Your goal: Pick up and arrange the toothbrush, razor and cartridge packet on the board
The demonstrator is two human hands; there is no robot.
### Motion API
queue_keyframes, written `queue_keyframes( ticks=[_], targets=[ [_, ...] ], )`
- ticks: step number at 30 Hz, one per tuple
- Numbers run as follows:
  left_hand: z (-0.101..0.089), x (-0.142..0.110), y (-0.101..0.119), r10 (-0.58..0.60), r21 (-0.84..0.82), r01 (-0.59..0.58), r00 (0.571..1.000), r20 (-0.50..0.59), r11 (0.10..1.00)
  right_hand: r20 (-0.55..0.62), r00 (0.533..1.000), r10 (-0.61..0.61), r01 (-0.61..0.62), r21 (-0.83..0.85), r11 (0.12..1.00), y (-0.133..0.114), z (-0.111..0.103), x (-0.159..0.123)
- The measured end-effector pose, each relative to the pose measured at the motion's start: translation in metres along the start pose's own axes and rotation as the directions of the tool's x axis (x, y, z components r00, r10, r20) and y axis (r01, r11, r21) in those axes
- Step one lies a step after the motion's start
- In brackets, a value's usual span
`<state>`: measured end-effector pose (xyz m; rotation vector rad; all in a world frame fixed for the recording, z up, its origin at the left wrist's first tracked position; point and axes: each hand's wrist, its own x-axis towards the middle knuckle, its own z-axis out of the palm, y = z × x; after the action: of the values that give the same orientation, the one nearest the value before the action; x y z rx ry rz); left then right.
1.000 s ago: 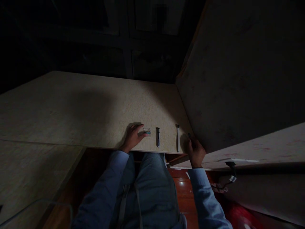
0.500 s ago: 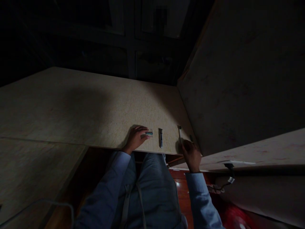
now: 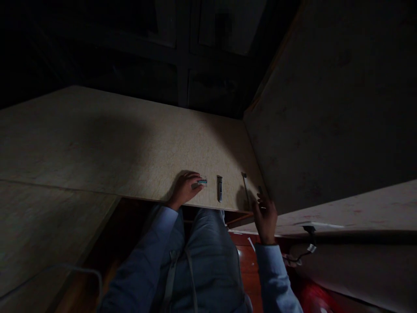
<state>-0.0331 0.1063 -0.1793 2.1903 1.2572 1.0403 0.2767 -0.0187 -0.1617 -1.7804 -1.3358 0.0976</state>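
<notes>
My left hand [image 3: 186,189] rests on the tabletop, thumb and fingers closed on the edge of a small clear case with a teal strip [image 3: 202,181]. Just right of it lies a dark razor [image 3: 220,189], its head pointing away from me. Further right is a thin stick-like thing with a dark end [image 3: 245,184], perhaps a toothbrush; the dim light hides its kind. By the table's right front corner, my right hand [image 3: 266,216] has its fingers apart, holding nothing visible. A small dark thing [image 3: 259,190] is just beyond its fingertips.
A pale tabletop [image 3: 137,148] stretches left, with a seam at its left part. A patterned wall [image 3: 325,121] closes off the right side. Dark window frames stand behind. A cable [image 3: 311,250] hangs low at the right, and another cable [image 3: 78,268] curves at the lower left.
My right hand has come away from the stick-like thing, moving slightly right and toward me, and its fingers have spread. My left hand stays on the clear case.
</notes>
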Motion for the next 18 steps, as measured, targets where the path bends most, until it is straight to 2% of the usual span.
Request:
queue_keyframes(
  ticks=[3,6,9,11,14,18],
  targets=[
    [-0.002,0.002,0.003,-0.004,0.017,0.004,1.000,0.007,1.000,-0.051,0.998,0.031,-0.024,0.130,0.991,-0.021,0.004,-0.011],
    [-0.002,0.004,0.004,-0.001,0.052,0.001,1.000,0.017,0.999,0.089,0.992,0.084,-0.110,0.347,0.931,-0.044,0.024,-0.014],
    [-0.002,0.006,0.003,-0.019,0.085,0.017,0.999,0.028,0.996,0.198,0.979,0.049,-0.134,0.442,0.887,-0.059,0.055,-0.005],
    [-0.002,0.006,0.002,-0.026,0.088,0.024,0.999,0.028,0.996,0.245,0.969,0.037,-0.152,0.469,0.870,-0.062,0.077,0.003],
    [-0.001,0.007,0.002,-0.027,0.100,0.024,0.999,0.028,0.995,0.227,0.973,0.027,-0.127,0.438,0.890,-0.057,0.099,0.010],
    [-0.005,0.012,0.009,-0.017,0.170,0.003,0.997,0.081,0.985,0.201,0.979,-0.047,-0.029,0.360,0.932,-0.049,0.104,0.010]
  ],
)
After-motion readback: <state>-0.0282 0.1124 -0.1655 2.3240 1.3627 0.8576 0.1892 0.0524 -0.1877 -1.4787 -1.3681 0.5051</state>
